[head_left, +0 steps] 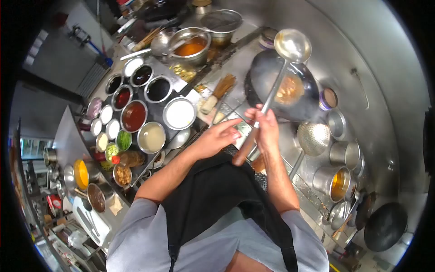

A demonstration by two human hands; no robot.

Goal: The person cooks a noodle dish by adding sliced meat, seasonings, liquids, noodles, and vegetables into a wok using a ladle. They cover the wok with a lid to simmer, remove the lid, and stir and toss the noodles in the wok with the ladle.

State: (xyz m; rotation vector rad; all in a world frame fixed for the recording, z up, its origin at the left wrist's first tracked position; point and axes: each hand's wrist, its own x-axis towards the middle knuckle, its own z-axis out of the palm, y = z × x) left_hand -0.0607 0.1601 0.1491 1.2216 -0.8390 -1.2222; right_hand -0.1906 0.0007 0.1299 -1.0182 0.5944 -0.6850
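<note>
My right hand [267, 129] is closed round the handle of a long metal ladle [276, 88], near its brown grip. The ladle's bowl is raised and appears above the far side of a dark wok [260, 75], which holds some brownish food [290, 89]. To the left of the ladle handle, my left hand [219, 137] has its fingers spread and nothing in them. Its fingertips point toward the right hand, with a small gap between the two.
At the left stand several metal containers of sauces, white contents [180, 113] and chopped green food [123, 139]. A bamboo brush [219, 93] lies left of the wok. A perforated ladle [312, 138] and several metal pots [344, 154] are at the right.
</note>
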